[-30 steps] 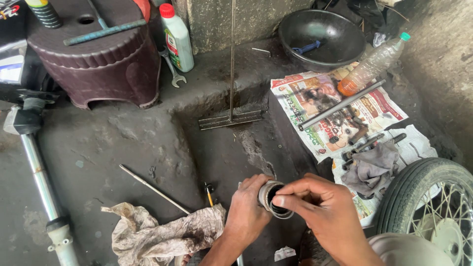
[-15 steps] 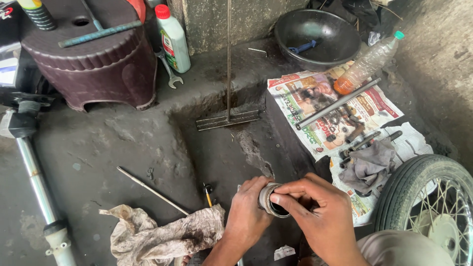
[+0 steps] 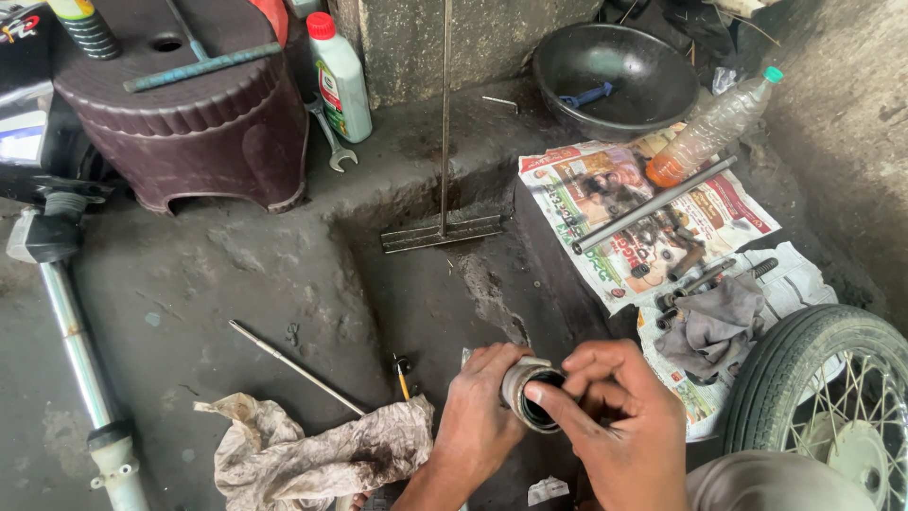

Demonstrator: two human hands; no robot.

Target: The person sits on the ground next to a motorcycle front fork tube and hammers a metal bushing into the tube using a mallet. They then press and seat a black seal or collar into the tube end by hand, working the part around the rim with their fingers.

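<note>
The short grey metal tube (image 3: 526, 393) looks dull and scuffed, with a dark glossy ring at its mouth. The crumpled stained cloth rag (image 3: 312, 452) is rough and grimy, the rough concrete floor (image 3: 236, 274) matt and oily. The maroon plastic stool (image 3: 184, 123) has a slight sheen, and the long chrome fork tube (image 3: 71, 331) is properly shiny.

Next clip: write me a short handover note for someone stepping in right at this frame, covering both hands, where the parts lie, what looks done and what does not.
Left hand: wrapped around the metal tube end, holding it with its open mouth toward the other hand.
Right hand: fingers at the dark ring in the tube's mouth.
Nearby: dirty rag to the left, thin rod on the floor, long steel tube and small parts on the newspaper, spoked wheel at right.
Done: tube is in hand, ring sits at its mouth.
Left: whether the ring is fully seated cannot be told.
</note>
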